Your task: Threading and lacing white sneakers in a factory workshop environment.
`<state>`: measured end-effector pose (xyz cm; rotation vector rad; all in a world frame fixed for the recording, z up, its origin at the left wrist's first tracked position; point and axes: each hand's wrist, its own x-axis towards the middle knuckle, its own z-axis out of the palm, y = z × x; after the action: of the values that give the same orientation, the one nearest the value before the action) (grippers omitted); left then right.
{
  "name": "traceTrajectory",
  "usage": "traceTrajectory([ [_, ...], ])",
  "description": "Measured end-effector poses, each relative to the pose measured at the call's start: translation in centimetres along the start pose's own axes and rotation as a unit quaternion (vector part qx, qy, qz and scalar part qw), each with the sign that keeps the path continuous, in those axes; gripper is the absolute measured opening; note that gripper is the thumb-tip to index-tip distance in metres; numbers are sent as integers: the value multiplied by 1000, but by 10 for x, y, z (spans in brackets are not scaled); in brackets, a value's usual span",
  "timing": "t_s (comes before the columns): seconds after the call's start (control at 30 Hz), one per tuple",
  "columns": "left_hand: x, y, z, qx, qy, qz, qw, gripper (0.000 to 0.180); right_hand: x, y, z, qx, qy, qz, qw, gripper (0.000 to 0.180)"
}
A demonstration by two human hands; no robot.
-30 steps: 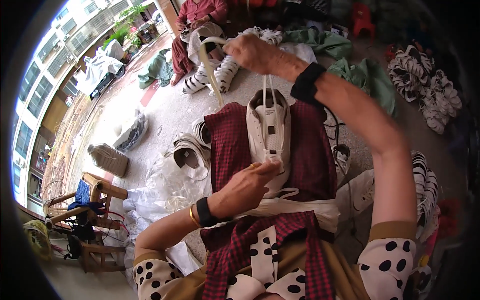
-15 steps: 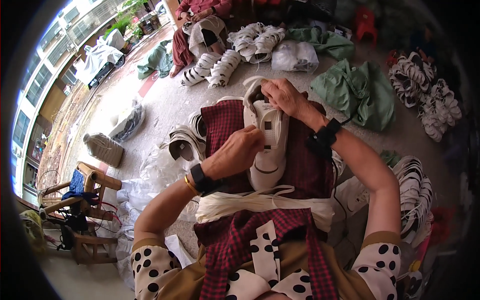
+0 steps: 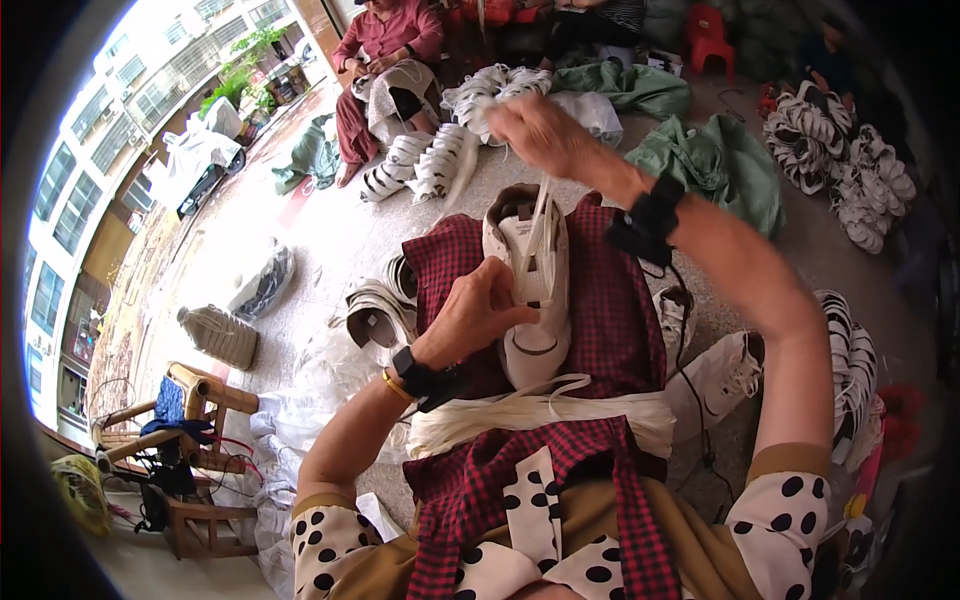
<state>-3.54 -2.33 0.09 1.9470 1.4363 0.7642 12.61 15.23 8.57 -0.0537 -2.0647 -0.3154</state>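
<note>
A white sneaker (image 3: 540,345) lies on the dark red checked cloth over my lap, its toe toward me. My left hand (image 3: 475,315) grips its left side, thumb across the front of the lace opening and fingers by the eyelets. Raised above and beyond the heel, my right hand (image 3: 545,135) is closed and slightly blurred. A pale shoelace (image 3: 543,215) runs taut from the sneaker up to it, and a loose end trails to its left. Across my lap, nearer to me, rests a bundle of cream laces (image 3: 540,420).
White sneakers (image 3: 380,320) stand at my left, and another sneaker (image 3: 715,385) lies right. Beyond are bundled shoes (image 3: 425,165), green sacks (image 3: 710,165) and a seated person (image 3: 390,60). A bamboo stool (image 3: 190,430) and a basket (image 3: 220,335) are on the left.
My right hand has moved up and away from the sneaker, drawing the shoelace out with it. The left hand has shifted slightly down and left along the sneaker's side.
</note>
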Motion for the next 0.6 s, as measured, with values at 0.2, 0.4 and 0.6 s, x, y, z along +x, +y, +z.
traceTrajectory([
  [0.2,2,-4,5,20,36,15,999,40,92,-48,-6,163,-52,18,985,41],
  [0.4,5,-39,-17,-115,-34,64,991,12,102,-100,-27,500,-190,262,803,40],
  [0.6,14,-9,-27,42,-36,190,980,8,91,-121,-40,493,-221,291,790,40],
])
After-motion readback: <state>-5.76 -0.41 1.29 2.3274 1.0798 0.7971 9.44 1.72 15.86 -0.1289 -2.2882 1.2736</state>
